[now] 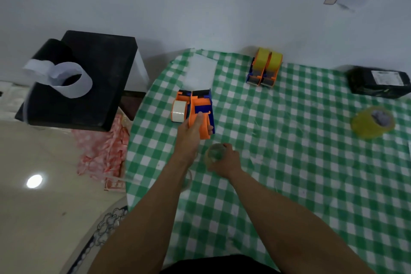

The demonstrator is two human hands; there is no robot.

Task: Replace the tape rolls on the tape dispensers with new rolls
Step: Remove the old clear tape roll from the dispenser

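Observation:
My left hand (190,132) grips the handle of an orange-and-blue tape dispenser (201,108) that lies on the green checked tablecloth (289,162). A second dispenser with a whitish roll (179,109) lies touching it on the left. My right hand (224,159) holds a clear tape roll (214,153) just below the gripped dispenser. Two more orange dispensers with yellow rolls (265,68) stand side by side at the back. A loose yellow tape roll (372,124) lies at the right.
A black wrapped parcel (379,83) sits at the table's back right. A white sheet (199,72) lies behind the near dispensers. Left of the table stands a black box (89,82) with a curled white strip (64,78), and pink-white scraps (101,151) lie beside the table edge.

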